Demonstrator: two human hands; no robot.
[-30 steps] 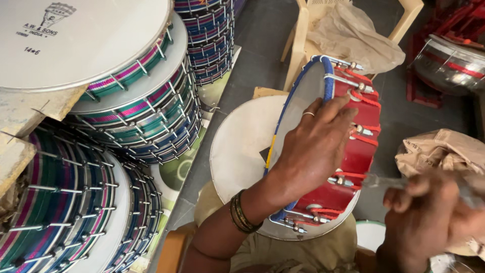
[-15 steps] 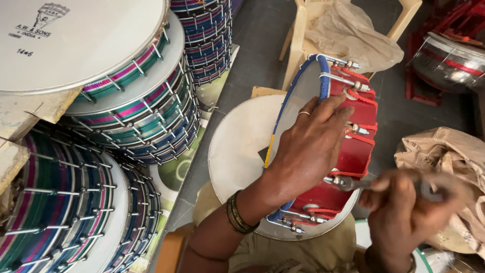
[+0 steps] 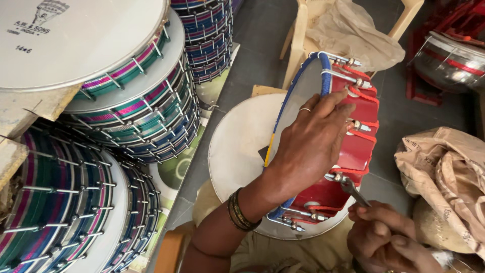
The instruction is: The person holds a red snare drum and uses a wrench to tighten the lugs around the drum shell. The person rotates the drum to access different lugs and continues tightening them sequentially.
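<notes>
A red drum (image 3: 357, 151) with a blue rim and metal tension rods stands on edge in my lap. My left hand (image 3: 310, 141) lies over its rim and red shell, gripping it; a ring and dark bangles show on that arm. My right hand (image 3: 386, 240) is low at the right, fingers closed on a small metal tuning key (image 3: 353, 192) whose tip sits at a rod fitting on the drum's lower side. A white drumhead (image 3: 237, 146) lies flat behind the red drum.
Stacks of striped green, purple and blue drums (image 3: 131, 106) fill the left side. A wooden chair (image 3: 303, 45) with a crumpled bag stands behind. Brown paper sacks (image 3: 444, 172) lie at the right, and a shiny metal drum (image 3: 449, 60) sits at the upper right.
My right hand has dropped lower and swung the key's tip onto a lower rod fitting. My left hand has kept its grip on the red drum.
</notes>
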